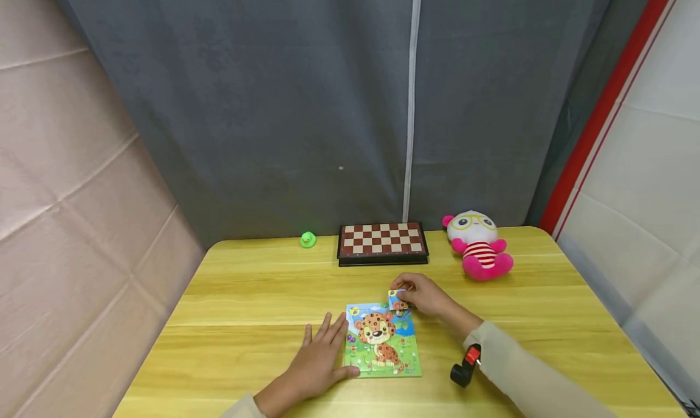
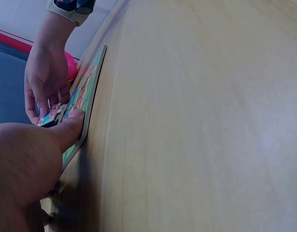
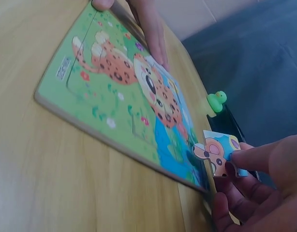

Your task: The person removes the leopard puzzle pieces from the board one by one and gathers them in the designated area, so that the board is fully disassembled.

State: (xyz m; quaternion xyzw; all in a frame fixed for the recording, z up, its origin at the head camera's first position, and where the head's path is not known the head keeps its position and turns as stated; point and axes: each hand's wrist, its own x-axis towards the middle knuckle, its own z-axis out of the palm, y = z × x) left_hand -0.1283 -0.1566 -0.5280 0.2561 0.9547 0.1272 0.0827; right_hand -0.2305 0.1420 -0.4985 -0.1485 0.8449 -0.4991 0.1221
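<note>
A square leopard jigsaw puzzle (image 1: 384, 344) lies flat on the wooden table, its picture facing up. My left hand (image 1: 317, 358) is spread along the puzzle's left side, fingers straight, and its thumb rests on the lower left corner. At the upper right corner, my right hand (image 1: 425, 293) pinches a puzzle piece (image 3: 218, 153) between thumb and fingers. Blue sky and a leopard's round ear are printed on that piece, which is tilted just above the board's edge. In the left wrist view, the left thumb (image 2: 70, 126) overlaps the puzzle's near edge.
Behind the puzzle sits a folded chessboard (image 1: 383, 242) with a dark rim. A small green toy duck (image 1: 308, 240) stands to its left, a pink and white plush toy (image 1: 481, 248) to its right. Grey curtain (image 1: 273, 114) hangs behind the table's far edge.
</note>
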